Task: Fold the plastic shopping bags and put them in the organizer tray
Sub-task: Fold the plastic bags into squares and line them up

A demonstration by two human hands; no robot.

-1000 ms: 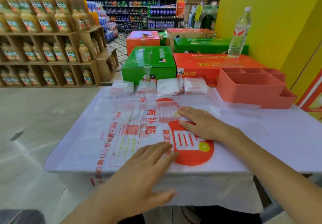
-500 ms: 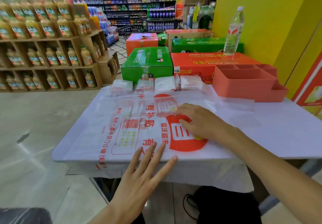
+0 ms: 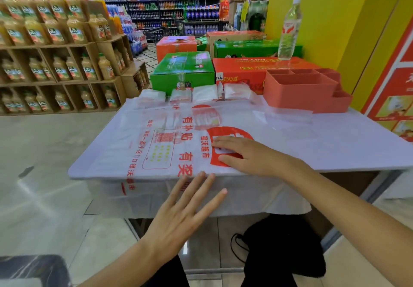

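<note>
One plastic bag (image 3: 169,143) lies flat on the worktop (image 3: 357,150), near the tray (image 3: 299,94). The right hand (image 3: 252,156) presses it, grip open; the left hand (image 3: 183,210), open too, hovers at its hanging edge. I judge the flattening step; next comes the first fold.

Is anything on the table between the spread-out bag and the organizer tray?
Nothing visible does. The plastic bag lies flat under the right hand; the white tabletop toward the coral tray is bare. The folded bags sit left of the tray.
</note>
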